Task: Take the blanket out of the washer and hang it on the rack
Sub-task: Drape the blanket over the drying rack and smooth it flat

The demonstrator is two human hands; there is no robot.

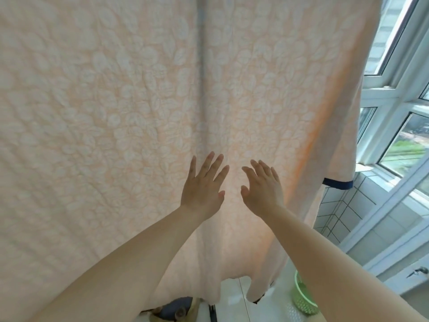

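Sunlit tiled corner with windows (394,94) at right. Peach blanket (104,112) (leaf-quilted, navy-trimmed) hangs spread across nearly the whole view, its top out of frame. Left hand (203,187) raised with fingers straight and splayed before the cloth; contact unclear. Right hand (262,189) likewise spread, just beside it. Green basket (301,296) low right.

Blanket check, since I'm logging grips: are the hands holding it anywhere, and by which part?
Nothing is held. The left hand and right hand are open, fingers spread, against the hanging blanket, gripping no part.
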